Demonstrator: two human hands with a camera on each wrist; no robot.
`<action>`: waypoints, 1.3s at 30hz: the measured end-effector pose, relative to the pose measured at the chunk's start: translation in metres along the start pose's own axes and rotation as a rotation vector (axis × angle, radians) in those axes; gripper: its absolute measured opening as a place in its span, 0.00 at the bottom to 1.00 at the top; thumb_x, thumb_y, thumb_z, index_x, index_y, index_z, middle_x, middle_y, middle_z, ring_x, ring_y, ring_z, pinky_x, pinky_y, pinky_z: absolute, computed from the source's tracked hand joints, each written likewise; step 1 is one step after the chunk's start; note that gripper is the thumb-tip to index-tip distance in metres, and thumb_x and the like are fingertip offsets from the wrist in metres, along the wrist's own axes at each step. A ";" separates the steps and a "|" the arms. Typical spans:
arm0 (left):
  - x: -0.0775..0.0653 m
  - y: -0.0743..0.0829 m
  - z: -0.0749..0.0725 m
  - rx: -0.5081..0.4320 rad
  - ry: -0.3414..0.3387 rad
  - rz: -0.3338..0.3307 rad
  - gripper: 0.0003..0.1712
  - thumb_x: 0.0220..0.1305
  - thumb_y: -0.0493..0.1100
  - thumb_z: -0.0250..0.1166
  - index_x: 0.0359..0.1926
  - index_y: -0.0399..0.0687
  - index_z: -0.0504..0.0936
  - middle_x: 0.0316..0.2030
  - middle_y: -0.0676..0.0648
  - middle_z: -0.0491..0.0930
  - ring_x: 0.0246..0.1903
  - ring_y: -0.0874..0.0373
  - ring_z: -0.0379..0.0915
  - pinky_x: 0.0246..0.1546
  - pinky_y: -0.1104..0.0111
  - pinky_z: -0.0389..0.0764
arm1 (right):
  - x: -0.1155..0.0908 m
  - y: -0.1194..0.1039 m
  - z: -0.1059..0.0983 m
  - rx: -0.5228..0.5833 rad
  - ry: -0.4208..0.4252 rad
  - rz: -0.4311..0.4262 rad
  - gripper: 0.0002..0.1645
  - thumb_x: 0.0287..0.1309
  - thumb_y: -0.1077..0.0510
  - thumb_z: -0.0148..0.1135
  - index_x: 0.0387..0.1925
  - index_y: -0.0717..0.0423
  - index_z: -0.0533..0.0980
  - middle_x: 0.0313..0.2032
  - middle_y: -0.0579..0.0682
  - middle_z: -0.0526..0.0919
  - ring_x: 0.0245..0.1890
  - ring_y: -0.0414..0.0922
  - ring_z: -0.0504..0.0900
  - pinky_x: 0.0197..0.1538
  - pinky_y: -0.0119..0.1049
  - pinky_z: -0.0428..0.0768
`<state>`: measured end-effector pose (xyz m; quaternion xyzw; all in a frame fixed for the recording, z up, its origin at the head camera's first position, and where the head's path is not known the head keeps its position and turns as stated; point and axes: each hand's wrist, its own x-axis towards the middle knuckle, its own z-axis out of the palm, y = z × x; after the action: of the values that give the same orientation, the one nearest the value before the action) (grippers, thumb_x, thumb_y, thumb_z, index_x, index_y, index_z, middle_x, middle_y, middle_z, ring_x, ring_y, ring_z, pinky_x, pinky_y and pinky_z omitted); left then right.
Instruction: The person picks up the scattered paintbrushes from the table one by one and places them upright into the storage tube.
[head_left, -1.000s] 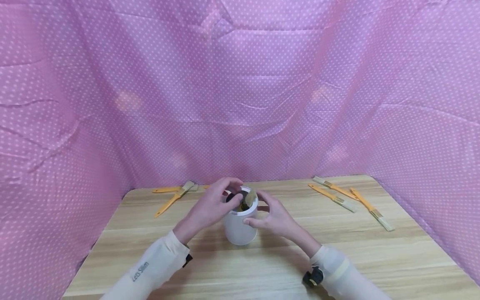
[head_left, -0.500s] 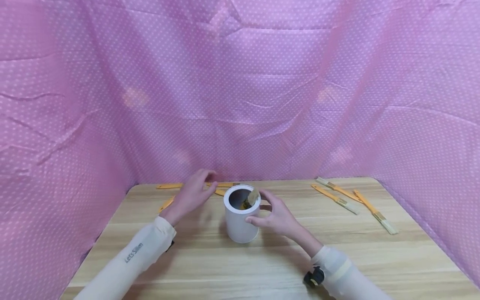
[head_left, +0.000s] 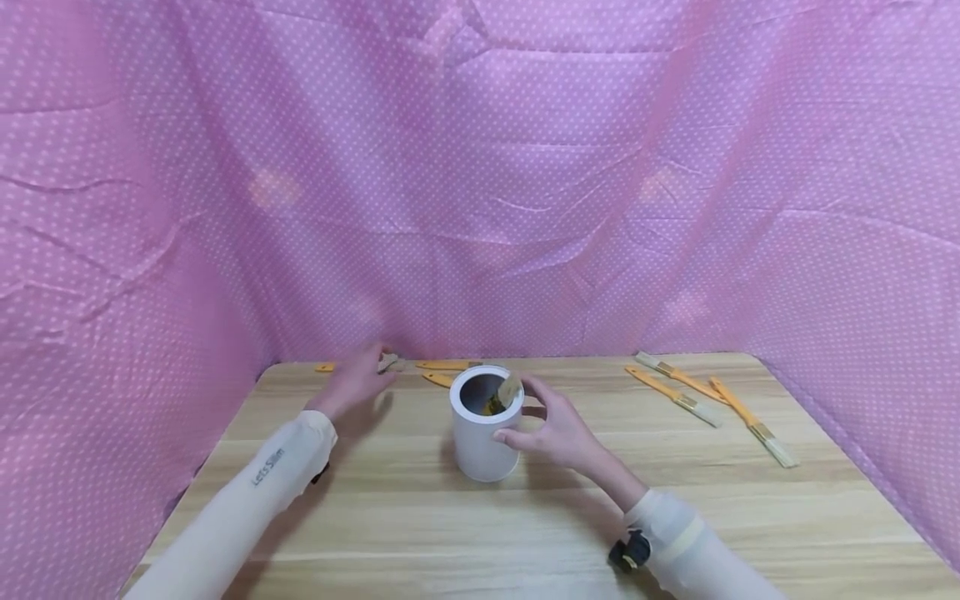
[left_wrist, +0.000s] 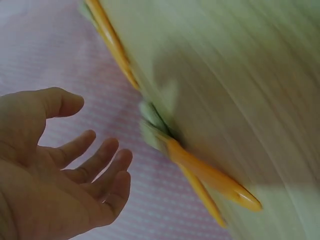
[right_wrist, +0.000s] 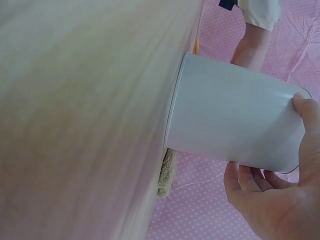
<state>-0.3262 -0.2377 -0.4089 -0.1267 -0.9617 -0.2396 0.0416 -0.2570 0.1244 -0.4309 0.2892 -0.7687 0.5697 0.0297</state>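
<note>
A white can (head_left: 483,448) stands upright mid-table, with a paintbrush (head_left: 509,390) inside, bristles up at the rim. My right hand (head_left: 558,429) holds the can from the right, thumb near the rim and fingers round the side, as the right wrist view also shows the can (right_wrist: 235,115). Over the back left of the table, my left hand (head_left: 351,387) reaches toward two crossed paintbrushes. Seen from the left wrist, that hand (left_wrist: 70,165) has relaxed, parted fingers and nothing in it. The upper orange-handled paintbrush (left_wrist: 210,175) lies a short way from its fingertips.
Behind the can, orange handles of paintbrushes (head_left: 442,365) lie along the back edge, partly hidden. Several paintbrushes are on the table, including a group at the right with one paintbrush (head_left: 753,423) angled outward. Pink dotted cloth (head_left: 480,208) hangs around the back and sides.
My left hand has drawn away from the can's mouth and swung left to the crossed paintbrushes, uncovering the brush inside the can. My right hand has stayed on the can.
</note>
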 end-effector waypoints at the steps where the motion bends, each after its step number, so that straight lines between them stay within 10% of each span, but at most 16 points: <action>1: 0.003 -0.005 -0.001 0.003 -0.004 -0.011 0.30 0.71 0.46 0.62 0.66 0.33 0.69 0.62 0.32 0.72 0.61 0.36 0.69 0.60 0.43 0.71 | 0.000 0.000 0.000 -0.001 0.003 -0.004 0.50 0.44 0.55 0.85 0.68 0.52 0.70 0.60 0.49 0.77 0.61 0.47 0.74 0.58 0.41 0.79; 15: -0.002 -0.047 -0.013 0.064 -0.084 -0.109 0.30 0.70 0.45 0.61 0.65 0.29 0.70 0.60 0.30 0.71 0.59 0.33 0.68 0.58 0.39 0.69 | 0.006 0.003 0.007 0.019 -0.053 -0.016 0.53 0.45 0.52 0.85 0.71 0.56 0.66 0.59 0.49 0.77 0.59 0.50 0.76 0.59 0.40 0.78; 26: 0.017 -0.047 -0.002 0.074 -0.165 -0.172 0.16 0.68 0.47 0.64 0.45 0.37 0.81 0.32 0.45 0.76 0.29 0.51 0.70 0.29 0.61 0.72 | 0.003 0.004 -0.003 0.014 -0.045 -0.006 0.51 0.45 0.54 0.85 0.70 0.53 0.68 0.58 0.48 0.78 0.59 0.46 0.76 0.59 0.40 0.78; 39: 0.028 -0.049 0.006 0.119 -0.068 -0.204 0.11 0.67 0.44 0.63 0.42 0.40 0.78 0.35 0.40 0.76 0.29 0.48 0.71 0.27 0.57 0.73 | 0.001 0.000 -0.006 0.022 -0.043 -0.021 0.55 0.47 0.55 0.84 0.73 0.56 0.63 0.63 0.49 0.75 0.63 0.45 0.73 0.63 0.41 0.75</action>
<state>-0.3664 -0.2703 -0.4324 -0.0337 -0.9830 -0.1805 -0.0079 -0.2596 0.1293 -0.4283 0.3097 -0.7597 0.5715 0.0161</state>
